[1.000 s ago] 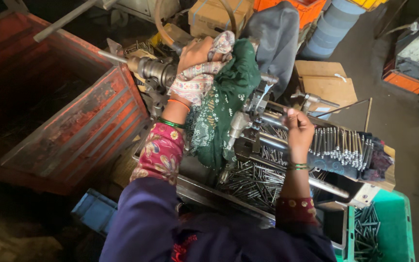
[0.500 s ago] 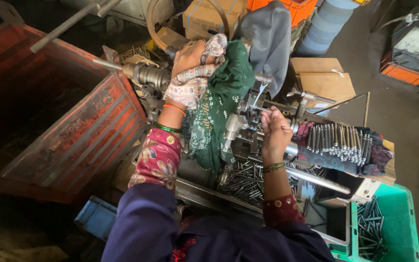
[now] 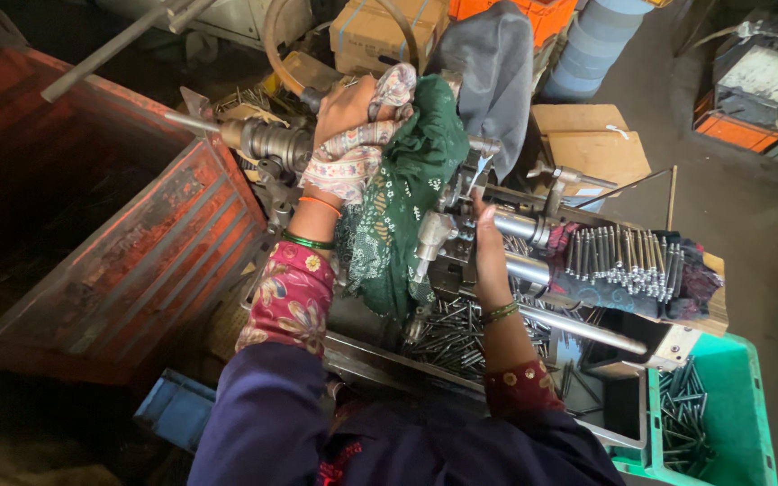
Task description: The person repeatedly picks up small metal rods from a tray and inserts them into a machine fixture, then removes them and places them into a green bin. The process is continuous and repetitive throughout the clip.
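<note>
Gripping a patterned cloth (image 3: 366, 148), our left hand (image 3: 346, 110) closes over it at the far left end of the small machine (image 3: 447, 238) on the bench. Our right hand (image 3: 488, 247) rests its fingers flat against the machine's metal middle, just right of a hanging green cloth (image 3: 398, 216); we cannot tell whether it pinches anything. A row of long metal pins (image 3: 619, 261) lies just right of that hand, pointing near to far, so the right hand is the nearer one. More pins sit loose in a green crate (image 3: 736, 405) near right. A rusty red bin (image 3: 128, 243) stands left.
</note>
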